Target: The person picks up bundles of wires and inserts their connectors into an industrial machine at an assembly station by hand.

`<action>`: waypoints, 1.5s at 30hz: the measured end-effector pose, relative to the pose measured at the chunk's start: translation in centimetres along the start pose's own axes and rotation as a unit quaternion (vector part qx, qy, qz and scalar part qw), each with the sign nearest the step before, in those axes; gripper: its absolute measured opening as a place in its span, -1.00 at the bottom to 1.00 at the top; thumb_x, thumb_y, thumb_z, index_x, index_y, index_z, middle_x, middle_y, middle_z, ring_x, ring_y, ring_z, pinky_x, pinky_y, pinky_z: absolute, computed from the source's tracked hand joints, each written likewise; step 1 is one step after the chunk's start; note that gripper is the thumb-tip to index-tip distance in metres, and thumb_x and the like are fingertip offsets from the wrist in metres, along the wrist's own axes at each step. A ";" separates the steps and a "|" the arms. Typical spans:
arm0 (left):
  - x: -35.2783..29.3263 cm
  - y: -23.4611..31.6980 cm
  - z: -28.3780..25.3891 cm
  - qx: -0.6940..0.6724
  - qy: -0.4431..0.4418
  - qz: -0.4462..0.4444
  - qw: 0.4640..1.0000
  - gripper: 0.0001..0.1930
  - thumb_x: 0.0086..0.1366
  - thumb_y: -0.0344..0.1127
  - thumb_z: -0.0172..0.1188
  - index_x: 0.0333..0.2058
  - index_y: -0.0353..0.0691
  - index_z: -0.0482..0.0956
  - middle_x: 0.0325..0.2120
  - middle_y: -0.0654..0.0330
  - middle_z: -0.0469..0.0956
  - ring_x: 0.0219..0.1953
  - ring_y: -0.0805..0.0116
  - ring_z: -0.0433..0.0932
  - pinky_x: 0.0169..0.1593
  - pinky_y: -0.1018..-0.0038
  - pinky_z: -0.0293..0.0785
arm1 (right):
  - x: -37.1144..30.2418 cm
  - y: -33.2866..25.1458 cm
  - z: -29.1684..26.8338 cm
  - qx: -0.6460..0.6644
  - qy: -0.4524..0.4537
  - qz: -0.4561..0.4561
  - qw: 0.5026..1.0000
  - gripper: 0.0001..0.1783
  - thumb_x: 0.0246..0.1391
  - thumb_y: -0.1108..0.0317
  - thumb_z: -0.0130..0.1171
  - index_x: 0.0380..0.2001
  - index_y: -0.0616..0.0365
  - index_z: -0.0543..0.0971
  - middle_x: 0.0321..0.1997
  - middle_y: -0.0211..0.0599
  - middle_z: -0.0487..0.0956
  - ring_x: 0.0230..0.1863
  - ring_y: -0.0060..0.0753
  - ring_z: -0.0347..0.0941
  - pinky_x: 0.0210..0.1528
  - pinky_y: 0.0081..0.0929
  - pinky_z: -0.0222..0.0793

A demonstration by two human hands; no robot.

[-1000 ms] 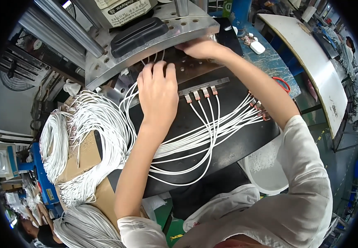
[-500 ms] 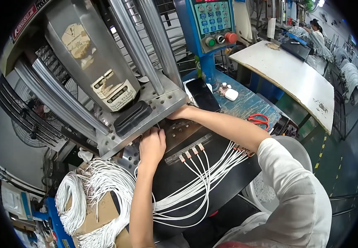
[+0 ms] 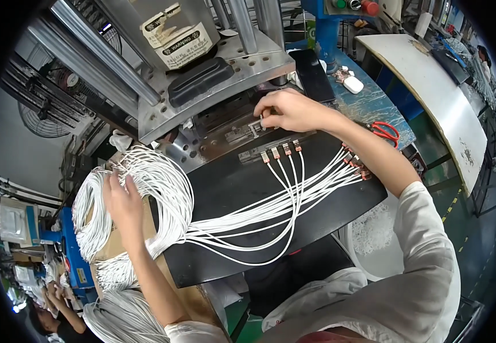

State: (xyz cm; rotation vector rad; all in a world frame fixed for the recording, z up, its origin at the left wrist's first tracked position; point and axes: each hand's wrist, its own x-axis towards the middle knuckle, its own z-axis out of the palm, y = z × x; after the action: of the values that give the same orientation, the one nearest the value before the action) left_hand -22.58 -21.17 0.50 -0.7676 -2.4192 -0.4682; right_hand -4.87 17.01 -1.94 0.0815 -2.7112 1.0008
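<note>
My left hand (image 3: 123, 201) is at the left, over coiled white cables (image 3: 159, 180), its fingers apart and holding nothing visible. My right hand (image 3: 291, 111) is in front of the press's metal plate (image 3: 225, 88), thumb and fingers pinched. A bit of metal shows at the fingertips, too small to name. Just below them lies a steel mould block (image 3: 254, 130). Nearer to me, a slotted metal bar (image 3: 259, 152) has several cable connectors (image 3: 287, 149) lined up along it. Their white cables (image 3: 271, 208) run across the black board (image 3: 231, 188) into a bundle.
Cable ends with reddish connectors (image 3: 356, 163) fan out on the right. Red-handled scissors (image 3: 386, 132), a black phone (image 3: 312, 74) and a white case (image 3: 353, 85) are on the blue table. A whitish bucket (image 3: 374, 243) stands below the board; a fan (image 3: 48, 108) is behind the press.
My left hand has left the press and moved left to the coiled cables. My right hand has come out from under the plate, fingers now visible. The view has tilted downward.
</note>
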 end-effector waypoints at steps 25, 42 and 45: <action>-2.5 20.2 9.0 -0.186 -0.092 0.274 0.939 -0.70 0.25 -0.18 0.22 -0.49 -0.34 0.60 -0.47 -0.04 0.59 -0.38 0.06 0.60 -0.25 0.18 0.58 | 6.5 2.8 1.2 0.015 0.063 0.125 0.990 -0.63 0.24 0.36 0.15 0.10 0.20 0.52 -0.06 -0.22 0.61 -0.04 -0.26 0.50 0.14 -0.28 0.39; 2.2 16.0 12.5 -0.136 -0.188 0.159 0.960 -0.68 0.23 -0.13 0.24 -0.41 -0.35 0.63 -0.49 -0.06 0.63 -0.42 -0.04 0.65 -0.29 0.12 0.62 | 10.2 6.9 2.5 -0.213 0.106 0.075 0.968 -0.54 0.14 0.18 0.27 0.09 0.05 0.52 0.02 -0.28 0.58 0.01 -0.24 0.50 0.10 -0.27 0.41; 0.9 15.4 12.5 -0.123 -0.134 0.184 0.966 -0.67 0.22 -0.10 0.28 -0.34 -0.33 0.62 -0.43 -0.04 0.63 -0.36 -0.02 0.64 -0.25 0.14 0.60 | 8.5 7.5 3.6 -0.182 0.158 -0.002 0.971 -0.53 0.16 0.20 0.27 0.11 0.11 0.52 -0.06 -0.22 0.60 -0.04 -0.24 0.50 0.11 -0.28 0.39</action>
State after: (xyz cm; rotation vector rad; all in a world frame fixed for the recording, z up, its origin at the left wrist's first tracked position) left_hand -18.77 -2.92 -6.41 -1.4387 -2.4020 -0.5471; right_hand -14.89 20.69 -7.14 -0.1287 -2.5428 0.4529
